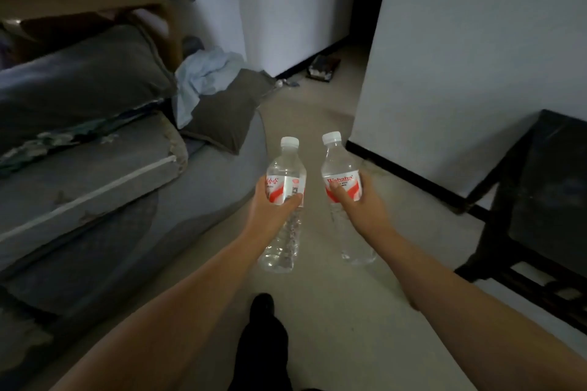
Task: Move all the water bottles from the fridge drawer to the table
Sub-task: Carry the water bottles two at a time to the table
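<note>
My left hand (270, 209) grips a clear water bottle (284, 168) with a white cap and a red-and-white label, fingers wrapped round the label. My right hand (360, 205) grips a second water bottle (338, 162) of the same kind in the same way. Both bottles are held upright in front of me above the floor, about a hand's width apart. No fridge drawer is in view.
A grey sofa (104, 187) with cushions and a light blue cloth (203, 76) fills the left. A white wall (470, 51) stands on the right, with a dark wooden table (546, 187) at its foot. Pale floor runs ahead between them to a dark doorway. My dark shoe (262, 311) is below.
</note>
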